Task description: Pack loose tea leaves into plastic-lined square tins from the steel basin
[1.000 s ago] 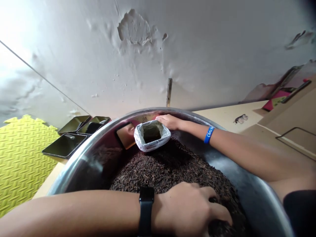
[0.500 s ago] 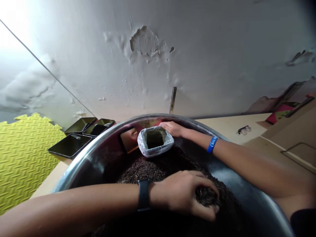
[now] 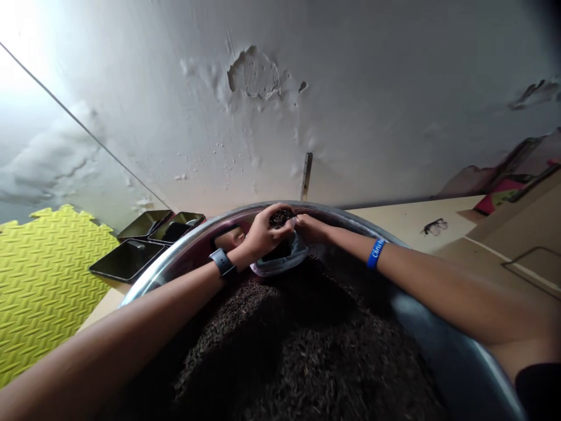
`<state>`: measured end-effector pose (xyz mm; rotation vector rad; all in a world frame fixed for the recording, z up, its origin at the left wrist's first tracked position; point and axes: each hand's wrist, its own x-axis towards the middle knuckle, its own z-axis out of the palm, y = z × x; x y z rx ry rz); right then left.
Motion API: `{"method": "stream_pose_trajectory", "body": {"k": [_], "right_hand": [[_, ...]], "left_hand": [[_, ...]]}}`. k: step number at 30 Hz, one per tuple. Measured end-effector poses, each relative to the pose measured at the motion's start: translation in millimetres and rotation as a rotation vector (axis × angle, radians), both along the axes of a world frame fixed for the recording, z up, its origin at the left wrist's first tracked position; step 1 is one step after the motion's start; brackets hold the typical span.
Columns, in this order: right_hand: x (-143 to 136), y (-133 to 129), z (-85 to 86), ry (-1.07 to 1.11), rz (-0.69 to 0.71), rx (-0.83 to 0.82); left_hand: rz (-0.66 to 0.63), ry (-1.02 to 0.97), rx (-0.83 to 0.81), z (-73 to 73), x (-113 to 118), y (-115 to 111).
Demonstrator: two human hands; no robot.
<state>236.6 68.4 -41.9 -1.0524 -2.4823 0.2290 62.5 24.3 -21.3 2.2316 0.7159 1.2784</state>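
We have our left hand (image 3: 266, 233) curled around a clump of dark dried leaves (image 3: 281, 218); the lined container (image 3: 280, 268) is directly below it. Our right hand (image 3: 312, 228) is just beside, at the container's rim; we cannot tell if it grips. Below both hands, a loose pile (image 3: 333, 368) lies in the metal basin (image 3: 493, 365).
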Motion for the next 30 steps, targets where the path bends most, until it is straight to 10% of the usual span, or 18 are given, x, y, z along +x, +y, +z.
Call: {"method": "stream_pose_trajectory", "body": {"k": [8, 16, 23, 30], "right_hand": [[2.0, 0.3, 9.0, 0.032, -0.009, 0.151], [-0.9, -38.8, 53.0, 0.49, -0.042, 0.473], [-4.4, -45.9, 55.6, 0.388, 0.208, 0.313], [-6.0, -41.7, 49.5, 0.44, 0.149, 0.152]], "left_hand": [[0.048, -0.083, -0.074, 0.3, 1.8, 5.3], [0.073, -0.162, -0.16, -0.6, 1.6, 6.7], [0.068, -0.166, -0.107, -3.6, 0.4, 11.2], [0.071, -0.174, -0.108, -0.5, 0.5, 10.2]]}}
